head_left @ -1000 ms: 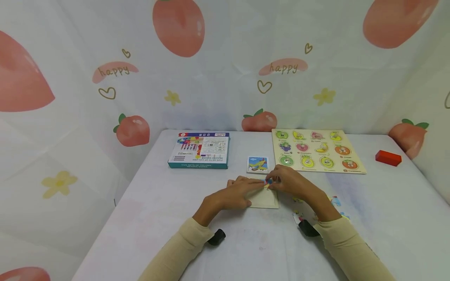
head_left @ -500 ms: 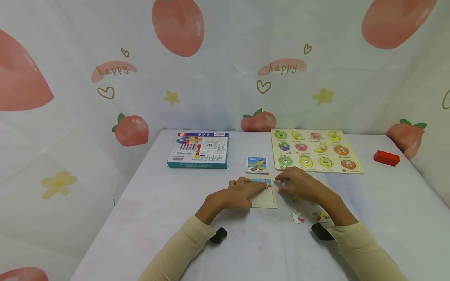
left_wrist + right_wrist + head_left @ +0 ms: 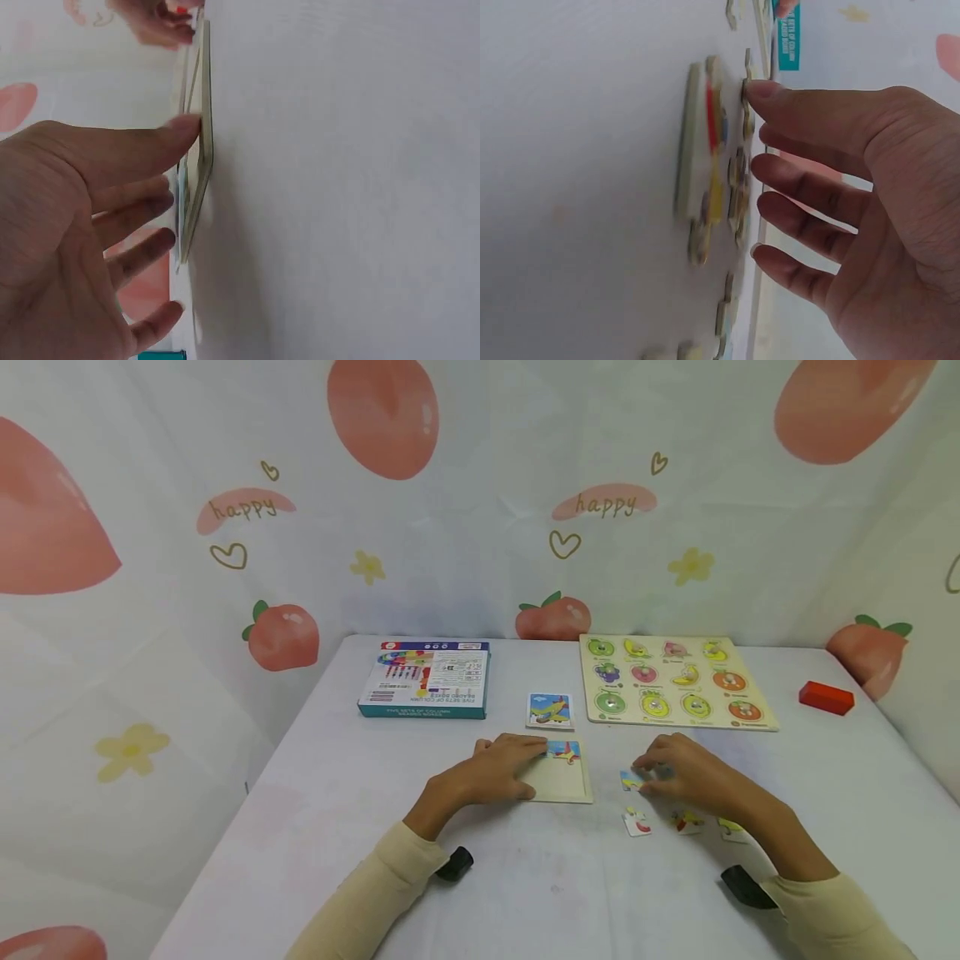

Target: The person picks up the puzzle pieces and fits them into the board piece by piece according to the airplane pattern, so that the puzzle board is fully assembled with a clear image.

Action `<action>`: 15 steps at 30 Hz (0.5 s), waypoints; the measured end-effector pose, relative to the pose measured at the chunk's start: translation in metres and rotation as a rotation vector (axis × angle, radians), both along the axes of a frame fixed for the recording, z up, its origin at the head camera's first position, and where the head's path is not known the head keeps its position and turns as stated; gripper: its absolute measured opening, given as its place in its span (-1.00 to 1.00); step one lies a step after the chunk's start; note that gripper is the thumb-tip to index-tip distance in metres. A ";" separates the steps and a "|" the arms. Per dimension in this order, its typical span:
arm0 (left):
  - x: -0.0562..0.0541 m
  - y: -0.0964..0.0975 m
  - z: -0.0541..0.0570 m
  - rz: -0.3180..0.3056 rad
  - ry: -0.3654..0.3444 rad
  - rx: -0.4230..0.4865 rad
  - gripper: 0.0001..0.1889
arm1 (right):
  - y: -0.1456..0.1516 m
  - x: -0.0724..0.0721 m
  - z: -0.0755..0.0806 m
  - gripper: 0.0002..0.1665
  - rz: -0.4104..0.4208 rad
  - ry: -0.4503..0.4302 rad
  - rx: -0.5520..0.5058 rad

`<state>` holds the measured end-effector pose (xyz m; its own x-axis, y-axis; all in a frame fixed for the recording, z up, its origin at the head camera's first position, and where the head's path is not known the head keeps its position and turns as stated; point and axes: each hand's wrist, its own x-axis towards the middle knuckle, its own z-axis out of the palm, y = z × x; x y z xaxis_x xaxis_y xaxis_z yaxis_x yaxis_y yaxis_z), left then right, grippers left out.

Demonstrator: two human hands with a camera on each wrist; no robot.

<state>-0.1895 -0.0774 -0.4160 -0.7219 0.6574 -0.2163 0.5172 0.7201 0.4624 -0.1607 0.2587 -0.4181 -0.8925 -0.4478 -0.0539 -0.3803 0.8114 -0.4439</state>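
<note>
My left hand (image 3: 498,768) lies over the left part of a small wooden puzzle board (image 3: 562,785), covering that side of it. In the left wrist view its thumb touches the board (image 3: 204,97) and the other fingers spread over it. Joined picture pieces (image 3: 564,750) with blue and red show along the board's far edge. My right hand (image 3: 686,777) is at a loose blue and yellow puzzle piece (image 3: 630,782), thumb and forefinger at its right end. The right wrist view shows the thumb tip against a piece (image 3: 748,112), the other fingers loosely extended.
Nearer me lie more loose pieces: one white and red (image 3: 637,822), one red and yellow (image 3: 687,822), one yellow (image 3: 732,831). Behind the board is an airplane picture tile (image 3: 550,711). Farther back are a bead-set box (image 3: 423,681), a fruit puzzle board (image 3: 675,683) and a red block (image 3: 827,697).
The right hand has left the board's far right corner, where a red and blue piece now lies, and moved right and nearer to the loose pieces. The left hand has drawn back slightly left.
</note>
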 end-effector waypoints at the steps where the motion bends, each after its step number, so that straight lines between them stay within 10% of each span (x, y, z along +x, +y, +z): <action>1: 0.000 -0.002 0.000 0.006 0.006 -0.001 -0.25 | 0.001 0.001 -0.001 -0.67 0.001 0.005 0.000; 15: 0.002 -0.020 -0.002 0.075 0.005 0.068 -0.23 | 0.000 0.007 -0.003 -0.72 0.001 0.055 0.022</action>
<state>-0.1877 -0.0974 -0.4184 -0.7702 0.6149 -0.1692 0.4657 0.7235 0.5095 -0.1539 0.2592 -0.4210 -0.8941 -0.4476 -0.0147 -0.4041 0.8204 -0.4046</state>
